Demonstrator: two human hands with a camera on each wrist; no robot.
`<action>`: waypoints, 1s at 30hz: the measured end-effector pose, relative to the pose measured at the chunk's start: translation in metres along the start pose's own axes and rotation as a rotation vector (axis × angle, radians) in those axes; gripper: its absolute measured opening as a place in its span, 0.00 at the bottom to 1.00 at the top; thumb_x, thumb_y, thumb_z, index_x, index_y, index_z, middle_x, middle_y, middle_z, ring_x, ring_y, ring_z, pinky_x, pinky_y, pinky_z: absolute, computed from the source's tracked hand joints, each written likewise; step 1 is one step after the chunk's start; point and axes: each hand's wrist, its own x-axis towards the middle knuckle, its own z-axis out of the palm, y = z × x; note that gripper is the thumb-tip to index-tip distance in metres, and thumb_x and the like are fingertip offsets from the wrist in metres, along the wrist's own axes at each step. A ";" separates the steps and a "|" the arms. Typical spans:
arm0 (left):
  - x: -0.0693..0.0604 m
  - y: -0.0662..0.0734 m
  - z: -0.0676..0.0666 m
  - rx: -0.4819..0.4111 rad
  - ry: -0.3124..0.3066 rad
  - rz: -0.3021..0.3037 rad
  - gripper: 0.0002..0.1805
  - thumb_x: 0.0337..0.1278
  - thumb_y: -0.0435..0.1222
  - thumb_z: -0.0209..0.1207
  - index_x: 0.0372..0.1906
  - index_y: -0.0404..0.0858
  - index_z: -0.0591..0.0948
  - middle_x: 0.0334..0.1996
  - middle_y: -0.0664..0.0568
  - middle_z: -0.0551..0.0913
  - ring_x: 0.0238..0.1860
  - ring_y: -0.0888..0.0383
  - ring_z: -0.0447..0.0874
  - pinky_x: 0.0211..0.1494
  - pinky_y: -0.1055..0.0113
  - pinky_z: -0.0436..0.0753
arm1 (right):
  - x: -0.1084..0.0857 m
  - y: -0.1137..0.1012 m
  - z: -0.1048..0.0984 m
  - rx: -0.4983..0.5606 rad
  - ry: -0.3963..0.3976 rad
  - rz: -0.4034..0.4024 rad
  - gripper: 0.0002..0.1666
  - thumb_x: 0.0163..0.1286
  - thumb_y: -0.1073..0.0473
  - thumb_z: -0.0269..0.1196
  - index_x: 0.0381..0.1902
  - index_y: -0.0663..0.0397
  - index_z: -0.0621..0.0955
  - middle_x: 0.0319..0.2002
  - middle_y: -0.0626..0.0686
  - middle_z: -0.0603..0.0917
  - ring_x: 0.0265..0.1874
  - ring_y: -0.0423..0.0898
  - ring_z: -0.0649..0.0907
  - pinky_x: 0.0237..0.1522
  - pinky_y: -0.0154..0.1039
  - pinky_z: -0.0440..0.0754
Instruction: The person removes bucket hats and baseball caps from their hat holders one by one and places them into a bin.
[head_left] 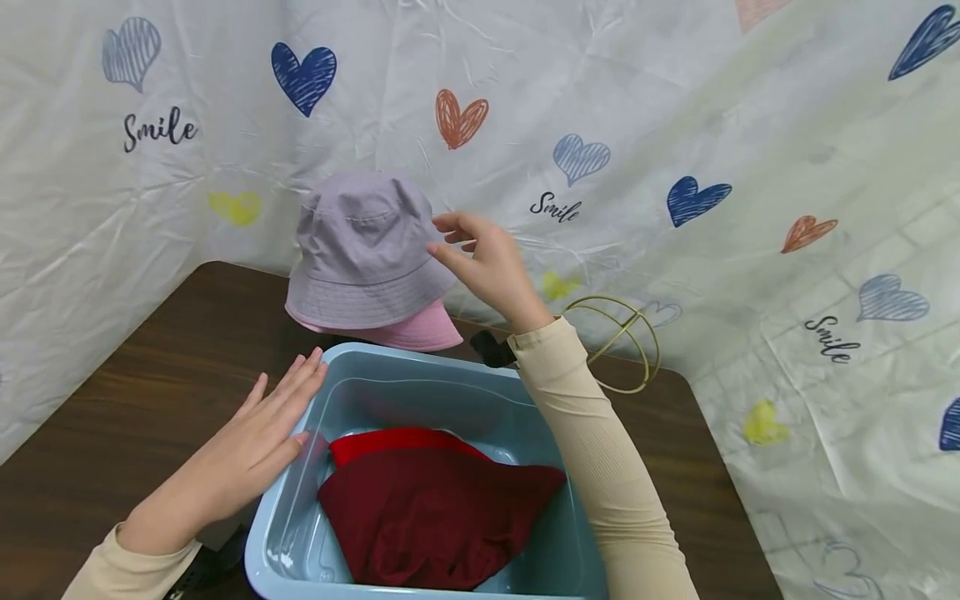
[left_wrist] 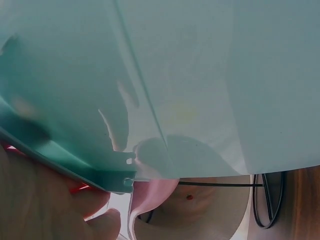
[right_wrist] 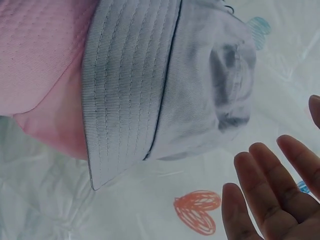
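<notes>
Head view: your left hand is straight-fingered at the tub; beyond it, your relaxed, empty right hand is beside the grey hat over a pink hat. Left wrist: brace the tub lightly. Right wrist: pinch just the grey brim.

Both forearms covered by long sleeves in pale beige. Right sleeve closely fitted, fine ribbing seen in cloth, crosswise creases gathered farther up arm. Cuff finished with plain edge at wrist. Left sleeve matched in colour, mostly cut off by frame. Small black boxy device worn at right wrist, beside cuff. Black gear worn at left wrist, partly hidden. Left hand, right hand left bare.
</notes>
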 end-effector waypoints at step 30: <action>0.000 -0.001 0.002 0.001 0.007 -0.021 0.39 0.60 0.35 0.53 0.74 0.37 0.50 0.74 0.44 0.45 0.74 0.46 0.39 0.70 0.46 0.35 | 0.041 0.006 0.018 -0.010 0.035 0.055 0.19 0.63 0.59 0.65 0.52 0.58 0.80 0.48 0.54 0.82 0.45 0.46 0.81 0.47 0.33 0.77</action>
